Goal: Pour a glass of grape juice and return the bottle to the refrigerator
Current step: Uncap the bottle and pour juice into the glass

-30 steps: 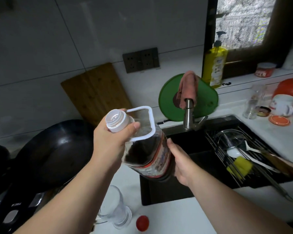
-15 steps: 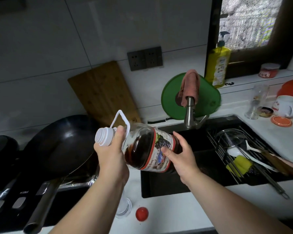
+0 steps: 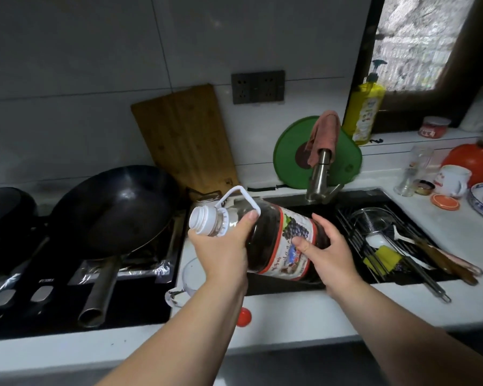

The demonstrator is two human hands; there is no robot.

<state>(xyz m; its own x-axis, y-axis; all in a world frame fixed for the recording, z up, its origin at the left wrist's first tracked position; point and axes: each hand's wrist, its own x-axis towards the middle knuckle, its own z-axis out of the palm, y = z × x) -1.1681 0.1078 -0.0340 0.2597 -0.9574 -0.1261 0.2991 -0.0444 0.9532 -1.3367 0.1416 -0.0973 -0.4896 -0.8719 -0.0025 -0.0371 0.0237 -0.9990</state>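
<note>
A large clear bottle of dark grape juice (image 3: 273,238), with a grape label and a white handle, is held tilted with its open white neck pointing left. My left hand (image 3: 223,252) grips it just below the neck. My right hand (image 3: 326,254) holds the labelled body from the right. Under my left hand a clear glass (image 3: 188,277) stands on the white counter (image 3: 290,310), mostly hidden by my wrist. The red bottle cap (image 3: 243,317) lies on the counter near the front edge.
A black wok (image 3: 115,210) sits on the hob at left, a wooden board (image 3: 184,135) leans on the wall. The dark sink (image 3: 354,215) with faucet, rack and utensils lies behind the bottle. Cups, bowls and a soap bottle (image 3: 367,112) stand at right.
The bottle has come lower and tipped further toward the left, its neck now out over the glass. Both hands kept their hold.
</note>
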